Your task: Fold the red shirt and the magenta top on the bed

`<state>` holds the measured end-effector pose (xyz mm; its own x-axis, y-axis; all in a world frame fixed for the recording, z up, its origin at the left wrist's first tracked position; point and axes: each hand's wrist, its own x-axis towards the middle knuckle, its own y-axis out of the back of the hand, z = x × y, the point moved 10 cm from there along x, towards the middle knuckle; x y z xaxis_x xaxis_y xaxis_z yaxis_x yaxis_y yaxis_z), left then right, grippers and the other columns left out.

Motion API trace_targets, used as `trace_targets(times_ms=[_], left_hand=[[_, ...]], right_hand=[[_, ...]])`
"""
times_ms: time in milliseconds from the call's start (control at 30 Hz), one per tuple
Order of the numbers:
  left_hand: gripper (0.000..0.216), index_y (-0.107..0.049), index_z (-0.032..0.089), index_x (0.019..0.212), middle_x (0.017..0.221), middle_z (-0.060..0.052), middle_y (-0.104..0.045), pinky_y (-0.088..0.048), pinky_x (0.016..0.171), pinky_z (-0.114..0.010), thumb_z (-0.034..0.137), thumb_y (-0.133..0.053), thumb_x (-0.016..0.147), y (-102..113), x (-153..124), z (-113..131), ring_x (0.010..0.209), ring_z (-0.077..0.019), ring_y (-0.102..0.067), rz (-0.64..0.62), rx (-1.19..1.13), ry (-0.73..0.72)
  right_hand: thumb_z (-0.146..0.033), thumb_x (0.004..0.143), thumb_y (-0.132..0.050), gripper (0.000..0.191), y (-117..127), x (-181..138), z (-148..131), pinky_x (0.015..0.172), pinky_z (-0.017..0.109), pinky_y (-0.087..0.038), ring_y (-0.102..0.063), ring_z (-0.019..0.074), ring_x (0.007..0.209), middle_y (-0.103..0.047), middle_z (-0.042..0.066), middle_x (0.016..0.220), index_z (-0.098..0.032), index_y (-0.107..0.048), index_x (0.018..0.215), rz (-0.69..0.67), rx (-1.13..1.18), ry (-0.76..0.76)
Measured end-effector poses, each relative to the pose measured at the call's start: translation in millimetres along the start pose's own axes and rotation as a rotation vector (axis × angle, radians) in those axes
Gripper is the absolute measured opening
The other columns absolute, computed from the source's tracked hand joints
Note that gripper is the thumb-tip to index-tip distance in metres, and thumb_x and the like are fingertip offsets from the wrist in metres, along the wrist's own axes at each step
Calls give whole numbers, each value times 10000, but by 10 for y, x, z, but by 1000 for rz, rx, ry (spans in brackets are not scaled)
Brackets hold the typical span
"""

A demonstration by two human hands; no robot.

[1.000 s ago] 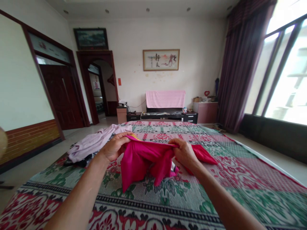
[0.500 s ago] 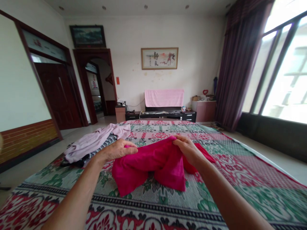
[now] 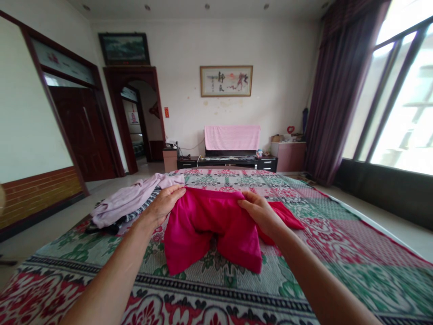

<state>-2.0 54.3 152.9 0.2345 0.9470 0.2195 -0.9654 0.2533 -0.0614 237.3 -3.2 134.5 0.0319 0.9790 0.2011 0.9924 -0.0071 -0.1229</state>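
A pair of bright pink shorts [image 3: 213, 221] is stretched between my two hands, its waistband lifted and its two legs resting on the patterned bedspread [image 3: 237, 286]. My left hand [image 3: 166, 202] is closed on the left end of the waistband, thumb on top. At the right end, my right hand [image 3: 259, 208] pinches the waistband between thumb and fingers. Partly hidden behind my right hand and wrist lies a red cloth [image 3: 287, 215], flat on the bedspread.
To the left lies a heap of clothes with a pale pink garment [image 3: 131, 201] on top and a black-and-white patterned one beneath. Beyond the bed's far edge stands a low black cabinet [image 3: 192, 163], with a pink towel [image 3: 232, 137] draped above it. A purple curtain [image 3: 341, 99] hangs at right.
My left hand has shifted up and taken hold of the waistband's left corner. The waistband is now pulled straighter and more level, while my right hand has moved little.
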Motion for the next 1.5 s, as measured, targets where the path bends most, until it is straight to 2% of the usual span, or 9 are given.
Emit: trace_targets(times_ms=[367, 433, 633, 833, 933, 1133, 1267, 1367, 1500], left_hand=[[230, -718, 171, 776, 776, -39, -712, -463, 608, -228, 350, -749, 636, -550, -408, -324, 715, -188, -635, -565, 319, 285], [192, -712, 171, 733, 737, -28, -704, -464, 624, -232, 317, -758, 617, -545, -317, -300, 700, -181, -626, -510, 314, 215], [162, -699, 179, 716, 689, -7, -670, -445, 638, -216, 335, -658, 707, -220, -52, 130, 673, -152, -597, 126, 359, -243], [301, -709, 190, 977, 905, -44, -709, -472, 782, -264, 300, -680, 699, -853, -254, 72, 908, -219, -627, -286, 320, -203], [237, -733, 185, 901, 842, -37, -712, -479, 744, -266, 277, -681, 689, -902, -285, 32, 828, -210, -639, -349, 397, -175], [206, -711, 173, 848, 759, -30, -699, -469, 589, -228, 259, -668, 665, -445, -114, -129, 659, -155, -627, -145, 350, -63], [197, -687, 177, 799, 658, -11, -668, -430, 518, -218, 179, -685, 601, -365, 154, -199, 592, -154, -604, -172, 320, 76], [160, -676, 158, 746, 625, -17, -645, -401, 512, -224, 136, -665, 588, -230, 555, 244, 569, -156, -579, 17, 481, 10], [272, -615, 114, 997, 884, -65, -664, -414, 653, -238, 226, -536, 762, 48, 598, 1606, 759, -161, -587, 713, 689, -577]], right_hand=[[-320, 634, -642, 218, -30, -38, -90, 523, 209, -401, -507, 97, 560, -579, -28, 653, -204, -551, 795, 26, 70, 51], [-322, 636, -659, 236, -15, -33, -91, 536, 213, -412, -516, 100, 577, -592, -23, 677, -205, -558, 815, 35, 58, 60], [-411, 686, -671, 274, -135, -34, 65, 512, 219, -397, -526, 101, 577, -623, 0, 708, -184, -595, 820, -63, -61, 0], [-425, 684, -682, 294, -470, -101, 133, 581, 217, -424, -536, 87, 609, -644, -11, 725, -175, -643, 834, -237, -89, 18], [-402, 722, -648, 288, -561, -131, 133, 661, 235, -452, -579, 108, 710, -677, 8, 834, -195, -667, 921, -377, -157, 29], [-311, 777, -504, 224, 418, 113, 342, 644, 259, -456, -607, 149, 706, -687, 36, 801, -192, -657, 888, 209, -525, 123], [-204, 794, -446, 228, 421, 100, 568, 726, 254, -438, -615, 162, 805, -688, 27, 842, -221, -663, 860, 145, -898, 270], [-178, 816, -427, 260, 272, 25, 640, 770, 251, -428, -609, 173, 857, -679, 62, 922, -191, -655, 940, 50, -1022, 351], [-95, 801, -400, 322, 257, -14, 641, 817, 234, -414, -609, 171, 915, -667, 91, 992, -169, -631, 1012, 57, -1083, 348]])
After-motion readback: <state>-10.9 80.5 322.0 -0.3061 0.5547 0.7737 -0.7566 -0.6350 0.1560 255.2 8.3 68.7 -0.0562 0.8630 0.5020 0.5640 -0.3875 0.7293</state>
